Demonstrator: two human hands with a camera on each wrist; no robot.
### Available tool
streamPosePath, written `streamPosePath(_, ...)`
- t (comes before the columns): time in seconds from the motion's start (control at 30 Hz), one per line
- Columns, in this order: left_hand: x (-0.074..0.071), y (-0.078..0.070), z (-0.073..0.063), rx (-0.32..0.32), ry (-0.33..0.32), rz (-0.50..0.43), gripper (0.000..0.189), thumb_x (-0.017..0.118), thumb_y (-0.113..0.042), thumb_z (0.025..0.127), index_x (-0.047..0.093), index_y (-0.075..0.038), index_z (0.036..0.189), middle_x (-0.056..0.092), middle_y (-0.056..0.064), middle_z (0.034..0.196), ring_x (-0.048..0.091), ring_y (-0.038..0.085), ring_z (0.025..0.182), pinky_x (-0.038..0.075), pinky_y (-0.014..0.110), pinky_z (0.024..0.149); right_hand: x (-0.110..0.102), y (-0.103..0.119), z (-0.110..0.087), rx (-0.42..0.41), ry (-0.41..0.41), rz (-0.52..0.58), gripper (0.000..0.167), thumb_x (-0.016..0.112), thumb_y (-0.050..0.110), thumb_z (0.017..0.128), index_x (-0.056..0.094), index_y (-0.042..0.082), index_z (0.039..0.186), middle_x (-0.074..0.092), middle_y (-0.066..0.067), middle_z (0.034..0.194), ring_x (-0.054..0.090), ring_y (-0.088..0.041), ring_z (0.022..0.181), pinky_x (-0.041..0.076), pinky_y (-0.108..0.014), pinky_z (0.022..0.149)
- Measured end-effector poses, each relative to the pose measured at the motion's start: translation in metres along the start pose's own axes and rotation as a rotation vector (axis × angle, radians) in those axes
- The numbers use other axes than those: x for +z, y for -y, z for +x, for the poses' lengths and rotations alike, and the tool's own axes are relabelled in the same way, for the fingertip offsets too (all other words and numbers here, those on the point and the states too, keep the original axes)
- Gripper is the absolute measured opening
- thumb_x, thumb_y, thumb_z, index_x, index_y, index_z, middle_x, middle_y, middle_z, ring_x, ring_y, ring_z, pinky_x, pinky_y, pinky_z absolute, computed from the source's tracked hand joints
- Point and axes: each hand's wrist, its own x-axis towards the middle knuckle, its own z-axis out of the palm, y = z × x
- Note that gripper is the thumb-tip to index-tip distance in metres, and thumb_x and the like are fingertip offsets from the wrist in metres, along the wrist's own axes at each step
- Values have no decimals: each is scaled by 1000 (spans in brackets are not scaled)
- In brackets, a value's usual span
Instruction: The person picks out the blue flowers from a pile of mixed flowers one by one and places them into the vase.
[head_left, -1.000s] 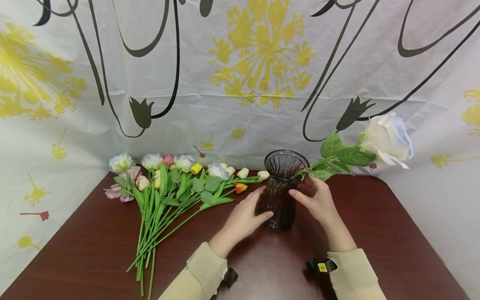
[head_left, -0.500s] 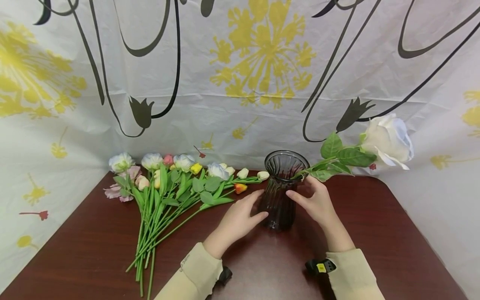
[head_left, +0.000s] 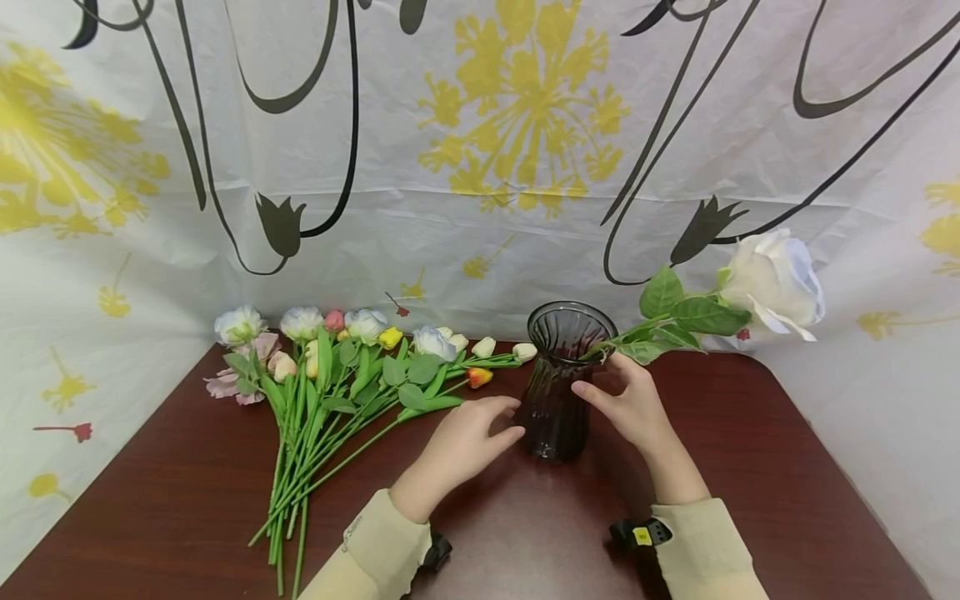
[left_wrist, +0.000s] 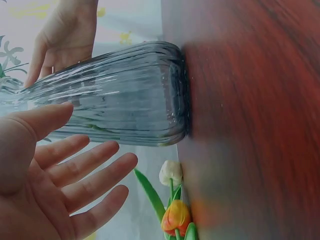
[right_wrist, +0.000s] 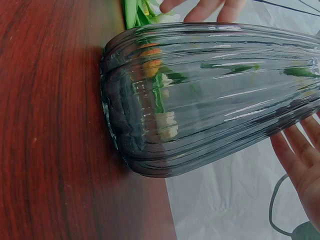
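A dark grey ribbed glass vase (head_left: pixel 555 417) stands upright on the table, its flared rim at the top. One large white rose (head_left: pixel 772 279) leans out of it to the right, its green leaves (head_left: pixel 705 315) just past the rim. My right hand (head_left: pixel 633 400) holds the vase by its right side below the rim, thumb in front and fingers behind. To the left of the vase, my left hand (head_left: pixel 468 442) is spread with nothing in it. The left wrist view shows its loosely extended fingers (left_wrist: pixel 100 180) beside the glass.
Several flowers lie in a fanned bunch on the left, with long green stems (head_left: pixel 300 467) towards the front. An orange tulip (head_left: pixel 480 377) and a white tulip (head_left: pixel 524 352) reach close to the vase. A printed cloth (head_left: pixel 480 242) hangs behind the dark red wooden table (head_left: pixel 780 467).
My left hand has drawn away from the vase, to the left and slightly down. The right hand, the vase and the rose have stayed almost in place.
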Motion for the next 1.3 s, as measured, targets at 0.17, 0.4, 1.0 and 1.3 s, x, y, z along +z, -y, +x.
streamPosePath(0.17,-7,3,-6,13,-21,55,36,63,-29,94,64,-8,123,63,3,121,60,18,108,48,37,88,0,-1,0,-4,8,-2,46,74,0,82,58,-3,125,64,-17,114,59,-4,96,48,-19,80)
streamPosePath(0.4,-17,14,-17,-7,-40,82,33,64,-28,93,66,-8,119,66,4,115,62,21,104,50,40,85,0,0,1,-5,11,-8,48,74,0,82,57,-4,127,63,-17,115,58,-5,96,48,-18,79)
streamPosePath(1.0,-55,48,-54,-138,-171,131,28,69,-22,89,70,-5,111,70,8,102,65,23,92,51,42,80,1,3,2,-5,-1,-8,47,74,-2,81,58,-4,125,64,-18,114,60,-13,97,49,-23,80)
streamPosePath(1.3,-77,64,-67,-196,-191,150,26,68,-19,90,69,-5,111,69,7,98,65,22,85,52,41,71,1,-1,2,-6,4,6,47,74,-3,80,58,-4,125,64,-18,113,60,-7,96,48,-19,79)
